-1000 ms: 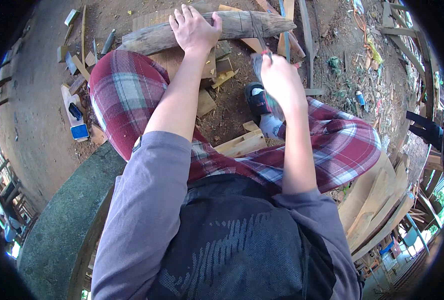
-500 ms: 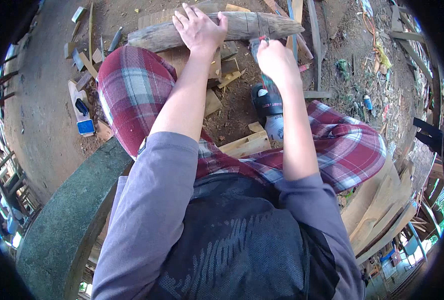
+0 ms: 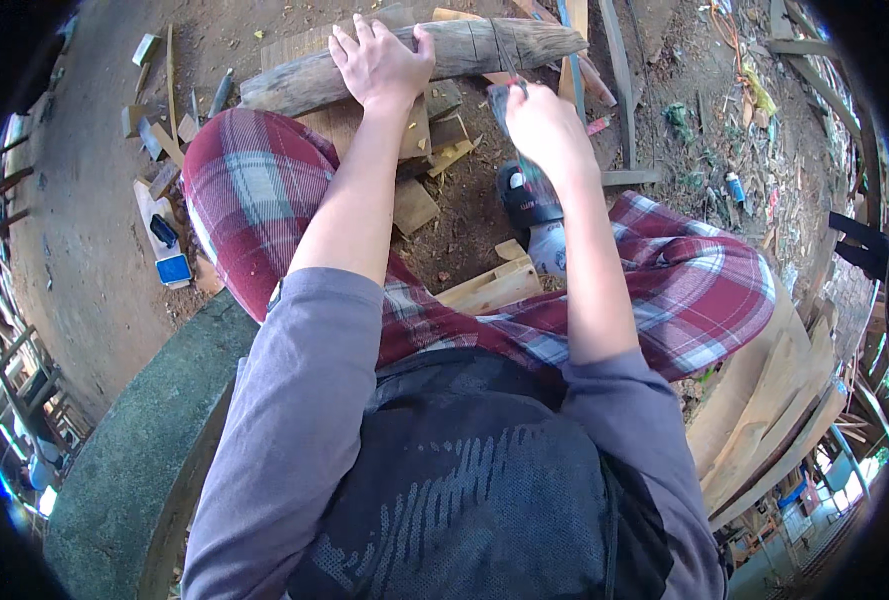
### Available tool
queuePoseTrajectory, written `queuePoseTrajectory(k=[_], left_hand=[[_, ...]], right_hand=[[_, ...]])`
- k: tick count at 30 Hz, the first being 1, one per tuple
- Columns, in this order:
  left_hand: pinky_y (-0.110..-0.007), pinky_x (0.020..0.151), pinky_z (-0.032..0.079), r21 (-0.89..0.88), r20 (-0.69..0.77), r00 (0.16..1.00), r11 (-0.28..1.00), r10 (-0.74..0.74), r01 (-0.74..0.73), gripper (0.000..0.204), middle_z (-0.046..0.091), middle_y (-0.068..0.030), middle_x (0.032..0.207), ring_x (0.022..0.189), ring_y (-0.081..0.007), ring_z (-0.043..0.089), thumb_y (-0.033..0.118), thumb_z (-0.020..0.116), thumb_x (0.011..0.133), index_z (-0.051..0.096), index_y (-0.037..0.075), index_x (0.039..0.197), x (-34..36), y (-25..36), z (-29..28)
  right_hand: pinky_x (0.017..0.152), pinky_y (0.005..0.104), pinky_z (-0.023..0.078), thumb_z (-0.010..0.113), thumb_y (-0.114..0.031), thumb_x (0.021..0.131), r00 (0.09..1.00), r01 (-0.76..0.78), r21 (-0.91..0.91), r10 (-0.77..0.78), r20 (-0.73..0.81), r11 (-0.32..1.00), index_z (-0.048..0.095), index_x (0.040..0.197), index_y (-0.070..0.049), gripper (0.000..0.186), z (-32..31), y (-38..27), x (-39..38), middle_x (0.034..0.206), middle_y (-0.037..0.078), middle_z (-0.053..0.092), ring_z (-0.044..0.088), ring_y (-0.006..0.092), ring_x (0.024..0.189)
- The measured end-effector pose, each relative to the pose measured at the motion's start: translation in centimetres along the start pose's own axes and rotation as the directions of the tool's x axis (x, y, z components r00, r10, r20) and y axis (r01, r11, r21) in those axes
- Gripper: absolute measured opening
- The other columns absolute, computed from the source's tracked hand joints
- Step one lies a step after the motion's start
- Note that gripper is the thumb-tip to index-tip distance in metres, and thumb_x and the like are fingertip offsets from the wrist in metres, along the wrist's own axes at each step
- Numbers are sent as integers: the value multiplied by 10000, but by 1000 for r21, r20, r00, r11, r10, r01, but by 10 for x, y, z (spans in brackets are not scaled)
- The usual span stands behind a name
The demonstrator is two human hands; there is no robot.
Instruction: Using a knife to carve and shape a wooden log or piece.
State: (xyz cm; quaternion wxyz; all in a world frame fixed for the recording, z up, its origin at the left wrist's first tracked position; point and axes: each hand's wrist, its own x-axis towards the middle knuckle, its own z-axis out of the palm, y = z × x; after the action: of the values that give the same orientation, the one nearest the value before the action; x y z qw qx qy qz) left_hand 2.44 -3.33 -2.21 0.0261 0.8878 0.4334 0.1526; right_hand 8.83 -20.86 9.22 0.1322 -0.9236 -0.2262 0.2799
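My left hand (image 3: 384,66) lies with fingers spread on a long, weathered grey log (image 3: 464,50) across the top of the view, pressing near its middle. My right hand (image 3: 542,128) is closed on a handsaw (image 3: 508,62), whose thin blade crosses the log near its tapered right end, beside dark marks or cuts. The saw's handle is mostly hidden and blurred. Under the log are flat boards and offcuts (image 3: 414,205). My knees in red plaid trousers flank it, and a dark sandal (image 3: 529,210) sits below the saw.
A green-grey curved slab (image 3: 129,460) runs along my lower left. Small blue and dark items rest on a board (image 3: 173,268) at left. Planks (image 3: 764,420) lie stacked at right, a long grey bar (image 3: 624,90) beyond the log, with litter and scrap wood around.
My right hand with the saw has moved toward the log since a second ago, then slightly back in the last half second. My left hand stays on the log.
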Motion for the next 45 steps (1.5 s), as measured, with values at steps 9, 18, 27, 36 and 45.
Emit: queuePoseTrajectory(k=[9, 18, 27, 36, 45], left_hand=[[-462, 1183, 182, -55, -74, 997, 998, -32, 28, 711, 478, -209, 1431, 1369, -422, 367, 504, 463, 869, 572, -75, 1266, -3, -1, 4], [-474, 1177, 193, -96, -86, 995, 995, -48, 39, 686, 494, -216, 1414, 1359, -411, 382, 477, 472, 860, 603, -98, 1210, 0, -5, 3], [-419, 1195, 172, -24, -68, 998, 1000, -4, 3, 687, 511, -171, 1415, 1388, -368, 365, 506, 450, 894, 563, -38, 1299, 1, 0, -2], [-410, 1198, 170, -25, -33, 998, 998, -58, 57, 712, 485, -174, 1439, 1407, -363, 335, 490, 469, 882, 512, -42, 1353, -5, -3, -7], [-398, 1202, 155, -55, 8, 997, 996, -71, 72, 710, 484, -164, 1443, 1415, -344, 326, 496, 455, 895, 505, -38, 1361, 0, -1, -8]], right_hand=[[921, 505, 497, 374, -351, 988, 997, -23, -14, 22, -69, 1000, 650, 1105, -19, 447, 11, -9, 19, 1080, 267, 667, 633, 419, 1062], [870, 541, 483, 382, -360, 1000, 995, -74, -46, 77, 67, 996, 622, 1062, -25, 417, -35, 10, -92, 948, 294, 662, 626, 475, 957], [955, 489, 483, 375, -330, 981, 993, -67, -87, 75, 95, 994, 643, 1141, -3, 452, -17, -14, 0, 1126, 274, 647, 616, 417, 1093], [933, 481, 500, 372, -310, 987, 998, -53, -2, 53, 44, 999, 651, 1118, 3, 438, -7, -26, 4, 1078, 276, 663, 642, 414, 1044], [881, 534, 497, 382, -325, 994, 989, -109, -20, 111, 98, 994, 628, 1040, 19, 425, -40, 2, -98, 931, 309, 664, 645, 459, 945]])
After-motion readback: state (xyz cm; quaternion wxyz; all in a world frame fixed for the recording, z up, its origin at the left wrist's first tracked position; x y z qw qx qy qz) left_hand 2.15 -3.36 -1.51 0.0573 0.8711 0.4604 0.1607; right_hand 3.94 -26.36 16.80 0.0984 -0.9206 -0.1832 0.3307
